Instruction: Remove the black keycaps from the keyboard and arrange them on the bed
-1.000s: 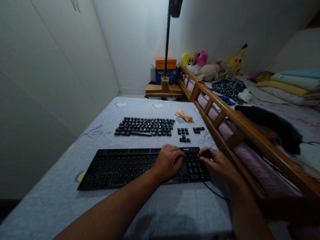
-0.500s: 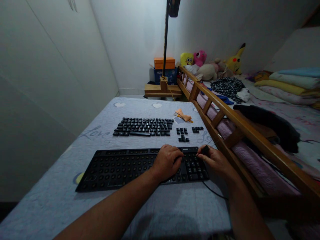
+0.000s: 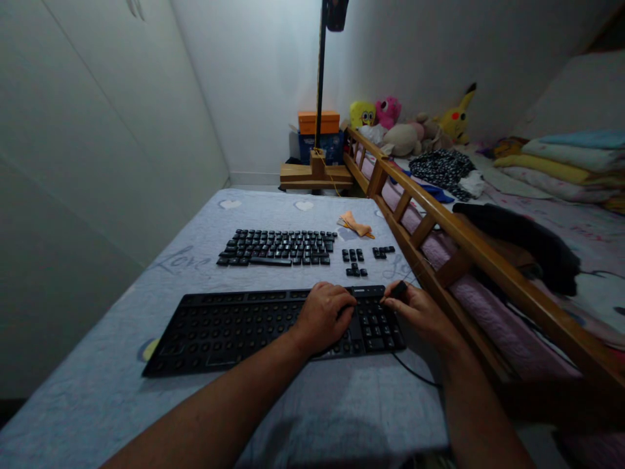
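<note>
A black keyboard (image 3: pixel 224 329) lies across the cloth-covered table. Most of its left and middle part shows bare key mounts, while caps stand on the number pad (image 3: pixel 375 329). My left hand (image 3: pixel 325 316) rests on the keyboard just left of the number pad, fingers curled; what they hold, if anything, is hidden. At the pad's upper right, my right hand (image 3: pixel 415 306) pinches a small black tool (image 3: pixel 399 289) with thin wires. Behind the keyboard, removed black keycaps (image 3: pixel 278 247) lie in rows, with smaller groups (image 3: pixel 352 255) to their right.
An orange cloth piece (image 3: pixel 355 224) lies on the far right of the table (image 3: pixel 185 228). A wooden bed rail (image 3: pixel 439 215) runs along the right side. Beyond the table's far edge stands a pole on a wooden base (image 3: pixel 316 172). A cable (image 3: pixel 415 373) trails near my right wrist.
The whole view has shifted slightly, so things sit a little further left. Both hands keep nearly the same places on the keyboard.
</note>
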Tool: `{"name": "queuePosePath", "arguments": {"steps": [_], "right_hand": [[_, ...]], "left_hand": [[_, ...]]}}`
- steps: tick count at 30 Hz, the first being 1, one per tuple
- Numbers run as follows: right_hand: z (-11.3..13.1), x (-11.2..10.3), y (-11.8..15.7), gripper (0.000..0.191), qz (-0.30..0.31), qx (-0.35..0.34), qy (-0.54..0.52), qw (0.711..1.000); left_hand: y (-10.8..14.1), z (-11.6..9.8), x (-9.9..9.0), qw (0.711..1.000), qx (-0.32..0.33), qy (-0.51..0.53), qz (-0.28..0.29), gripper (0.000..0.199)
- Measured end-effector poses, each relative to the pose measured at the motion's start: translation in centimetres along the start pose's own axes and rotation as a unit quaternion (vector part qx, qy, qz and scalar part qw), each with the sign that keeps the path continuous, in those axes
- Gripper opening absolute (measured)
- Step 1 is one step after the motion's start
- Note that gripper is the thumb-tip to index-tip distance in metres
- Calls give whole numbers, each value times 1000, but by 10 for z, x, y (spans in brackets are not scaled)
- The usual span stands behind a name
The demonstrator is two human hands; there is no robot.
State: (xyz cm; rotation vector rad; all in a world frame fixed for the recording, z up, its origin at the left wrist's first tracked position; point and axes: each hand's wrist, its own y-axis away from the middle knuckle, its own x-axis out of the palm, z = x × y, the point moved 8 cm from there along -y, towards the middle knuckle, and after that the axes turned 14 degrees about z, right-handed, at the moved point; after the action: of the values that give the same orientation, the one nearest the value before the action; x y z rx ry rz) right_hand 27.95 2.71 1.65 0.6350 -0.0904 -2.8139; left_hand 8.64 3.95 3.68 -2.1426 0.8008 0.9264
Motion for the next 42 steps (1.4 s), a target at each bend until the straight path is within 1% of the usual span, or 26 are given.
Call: {"name": "queuePosePath", "arguments": {"steps": [4,8,12,17,19,23,28,34,38,42], "right_hand": [[-2,-3,-1,20,-22,-3,-38,999],[3,-1,-1,20,-47,-22,-40,998],[17,11,0,16,-49,-42,-29,997],[39,29,2,8,-42,-68,36,996],[43,33,2,7,-41,-79,40,995],[43,37,3,8,-37,-90,26,995],[45,41,3,7,-34,-93,38,994],[50,43,3,6,-39,-105,56,992],[51,41,4,5,-60,-104,61,991],[57,36,8,5,-92,-137,60,985]], "left_hand": [[0,1,1,1000,-7,2,8,14],[0,0,-1,1000,-8,9,10,13],[0,0,-3,1000,-17,17,3,18],[0,1,-4,999,-27,15,-8,27],[0,1,-4,1000,-28,14,-7,27],[-1,0,-4,1000,-24,9,-4,23],[-1,-1,-6,1000,-26,10,-9,14],[-1,-1,-7,999,-34,9,-20,14],[0,-1,-11,998,-40,15,-35,14],[2,-2,-15,998,-37,27,-54,16]]}}
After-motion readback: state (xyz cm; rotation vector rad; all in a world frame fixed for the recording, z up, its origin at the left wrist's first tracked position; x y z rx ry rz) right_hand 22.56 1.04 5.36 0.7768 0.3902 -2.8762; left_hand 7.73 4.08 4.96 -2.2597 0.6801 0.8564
